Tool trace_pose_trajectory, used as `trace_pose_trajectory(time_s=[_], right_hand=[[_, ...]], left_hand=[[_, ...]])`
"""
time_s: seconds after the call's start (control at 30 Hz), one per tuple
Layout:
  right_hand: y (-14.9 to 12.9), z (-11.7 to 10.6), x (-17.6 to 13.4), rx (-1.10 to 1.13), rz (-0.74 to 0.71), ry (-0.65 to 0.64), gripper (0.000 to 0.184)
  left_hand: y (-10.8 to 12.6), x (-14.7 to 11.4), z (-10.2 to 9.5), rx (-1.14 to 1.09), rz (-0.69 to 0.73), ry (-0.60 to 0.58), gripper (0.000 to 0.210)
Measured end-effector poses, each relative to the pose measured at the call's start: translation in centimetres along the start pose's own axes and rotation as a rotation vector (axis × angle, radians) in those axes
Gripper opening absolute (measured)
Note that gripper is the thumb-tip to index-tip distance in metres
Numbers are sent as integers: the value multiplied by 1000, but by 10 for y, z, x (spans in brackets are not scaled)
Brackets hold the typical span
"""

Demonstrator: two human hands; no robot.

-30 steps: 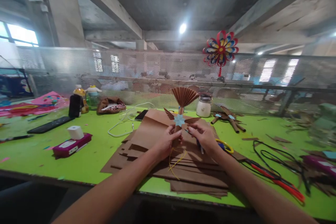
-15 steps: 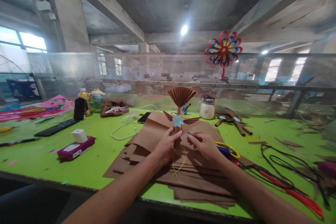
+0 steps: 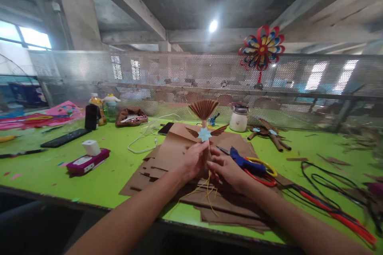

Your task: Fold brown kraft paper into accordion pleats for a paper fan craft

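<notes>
A brown paper craft figure (image 3: 204, 134) stands upright in front of me, with a pleated fan top (image 3: 203, 109), two slit wings and a light blue star (image 3: 204, 134) at its middle. My left hand (image 3: 194, 159) is closed round its stem just below the star. Lower down, my right hand (image 3: 224, 169) has its fingers closed on the stem from the right side; they partly hide it. Thin yellow strings (image 3: 208, 193) dangle from the stem's lower end. Brown paper sheets (image 3: 167, 147) lie stacked beneath both hands.
Scissors (image 3: 266, 166) and a blue glue gun (image 3: 243, 163) lie right of my hands. Farther right are a red-handled tool (image 3: 338, 215) and black cable (image 3: 317, 179). More paper figures (image 3: 272, 135), a jar (image 3: 238, 118) and a purple box (image 3: 88, 162) stand around.
My right hand has moved down and left from beside the figure onto its stem. More yellow string ends now show below, and the glue gun and scissors are less covered.
</notes>
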State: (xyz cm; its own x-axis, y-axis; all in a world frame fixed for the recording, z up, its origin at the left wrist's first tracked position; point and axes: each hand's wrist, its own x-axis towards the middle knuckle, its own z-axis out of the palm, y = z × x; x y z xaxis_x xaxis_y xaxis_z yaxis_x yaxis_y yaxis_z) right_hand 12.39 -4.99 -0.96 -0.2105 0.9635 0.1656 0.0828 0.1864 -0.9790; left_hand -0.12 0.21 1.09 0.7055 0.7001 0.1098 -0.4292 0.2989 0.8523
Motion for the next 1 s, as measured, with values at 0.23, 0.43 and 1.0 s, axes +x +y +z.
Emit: trace_pose_trajectory(time_s=[0.23, 0.43, 1.0], right_hand=[[-5, -4, -9, 76, 43, -44, 32], [-10, -9, -5, 53, -108, 185, 36], [-11, 3, -11, 85, 146, 16, 40]], left_hand=[[10, -1, -4, -14, 46, -2, 19], [20, -3, -2, -15, 150, -1, 18], [14, -2, -1, 27, 219, 3, 19]])
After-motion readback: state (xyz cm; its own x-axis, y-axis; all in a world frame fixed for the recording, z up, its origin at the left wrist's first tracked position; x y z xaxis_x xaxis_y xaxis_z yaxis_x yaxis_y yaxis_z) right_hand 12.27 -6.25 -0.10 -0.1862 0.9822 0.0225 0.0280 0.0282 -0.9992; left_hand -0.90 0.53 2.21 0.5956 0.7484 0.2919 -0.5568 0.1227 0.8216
